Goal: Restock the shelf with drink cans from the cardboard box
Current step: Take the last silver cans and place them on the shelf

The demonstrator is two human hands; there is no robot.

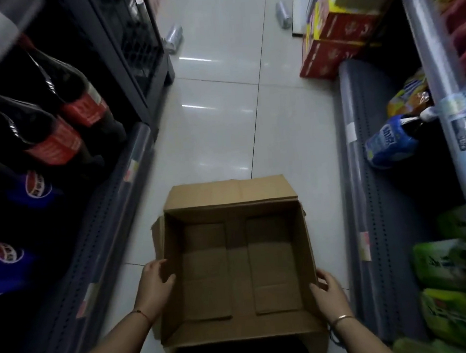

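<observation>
Down in the aisle, at the near edge of the floor (pixel 221 107), gripped the cardboard box (pixel 238 259) by both side walls: curled the left hand (pixel 156 285) fingers (pixel 156 266) over the left rim, wrapped the right hand (pixel 328 290) fingers (pixel 322 276) round the right wall. Found nothing inside. Judged the unloading done, bar two silver cans (pixel 173 37) (pixel 283 15) lying loose toward the floor's far edge. Read no brand on those. Made out Pepsi roundels on blue bottles (pixel 36 183) along the left shelf (pixel 112 213), red cola labels (pixel 84 107) beside them too blurred to read.
</observation>
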